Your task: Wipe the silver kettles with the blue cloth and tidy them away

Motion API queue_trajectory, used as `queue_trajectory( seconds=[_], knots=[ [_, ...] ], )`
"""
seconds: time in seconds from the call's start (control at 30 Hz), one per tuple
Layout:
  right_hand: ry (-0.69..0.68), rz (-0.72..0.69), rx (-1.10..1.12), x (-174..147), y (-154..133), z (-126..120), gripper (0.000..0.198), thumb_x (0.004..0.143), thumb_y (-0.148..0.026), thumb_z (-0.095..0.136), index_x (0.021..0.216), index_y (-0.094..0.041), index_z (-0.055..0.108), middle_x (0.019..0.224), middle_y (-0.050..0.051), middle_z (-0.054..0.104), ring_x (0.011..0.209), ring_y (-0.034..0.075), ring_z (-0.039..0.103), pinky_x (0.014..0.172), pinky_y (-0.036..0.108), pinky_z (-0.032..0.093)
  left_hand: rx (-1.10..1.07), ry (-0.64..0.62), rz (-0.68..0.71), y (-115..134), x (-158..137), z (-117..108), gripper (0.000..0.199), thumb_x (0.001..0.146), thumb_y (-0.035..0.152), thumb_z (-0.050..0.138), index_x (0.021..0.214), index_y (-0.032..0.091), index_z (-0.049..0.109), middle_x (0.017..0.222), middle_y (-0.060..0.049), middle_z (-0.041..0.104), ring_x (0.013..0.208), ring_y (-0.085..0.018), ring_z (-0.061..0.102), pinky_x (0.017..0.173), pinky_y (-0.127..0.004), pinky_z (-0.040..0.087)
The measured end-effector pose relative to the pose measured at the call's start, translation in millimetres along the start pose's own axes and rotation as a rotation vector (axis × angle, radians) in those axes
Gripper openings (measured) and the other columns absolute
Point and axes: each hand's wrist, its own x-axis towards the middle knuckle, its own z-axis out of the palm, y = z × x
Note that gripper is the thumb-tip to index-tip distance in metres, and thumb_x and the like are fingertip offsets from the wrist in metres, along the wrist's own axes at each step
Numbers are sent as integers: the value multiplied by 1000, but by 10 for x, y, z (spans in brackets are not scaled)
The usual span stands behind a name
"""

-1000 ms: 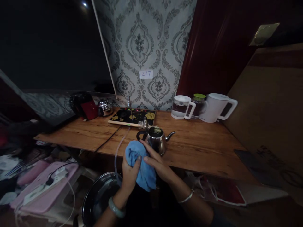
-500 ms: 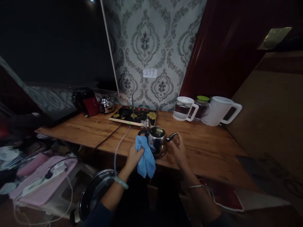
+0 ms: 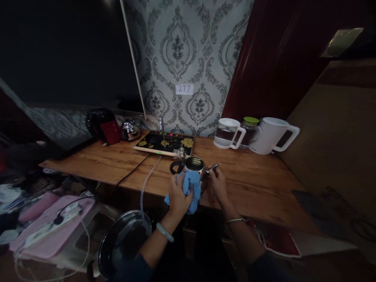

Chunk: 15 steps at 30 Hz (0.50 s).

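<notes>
blue cloth [image 3: 193, 188], one, is clutched by the left hand [image 3: 178, 196] against one teapot [image 3: 199, 169], right hand [image 3: 219, 185] pinching its single spout [image 3: 214, 167].

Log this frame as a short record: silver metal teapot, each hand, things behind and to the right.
Silver metal teapot: upright, top open, on the brown wooden table
Left hand: holds a crumpled blue cloth against the teapot's near side
Right hand: touching the curved metal spout
Behind: black flowered panel with a slim metal faucet
Rightward: white-handled clear pitcher
</notes>
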Motion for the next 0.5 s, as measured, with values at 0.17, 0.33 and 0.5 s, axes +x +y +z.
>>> queue_trajectory(
  seconds=[0.17,0.33,0.5],
  knots=[
    [16,-42,-52,-15,11,11,45,79,-58,58,96,-18,69,95,8,75,93,26,67,89,43,51,156,-194,115,103,-135,-20,53,73,12,65,125,24,62,120,-12,55,112,-32,55,93,-47,51],
    [35,-36,-53,-36,2,36,45,78,-58,57,97,-18,68,95,9,74,92,27,67,89,44,51,188,-590,128,293,-241,-52,55,65,5,65,116,27,67,114,-11,59,104,-31,57,86,-45,52],
    [-20,-6,-31,-55,19,-27,45,79,-56,59,99,-18,67,99,10,74,95,27,67,88,43,51,-354,-682,-134,274,-216,-372,42,61,9,64,101,22,69,98,-5,64,92,-22,63,81,-34,53]
  ],
)
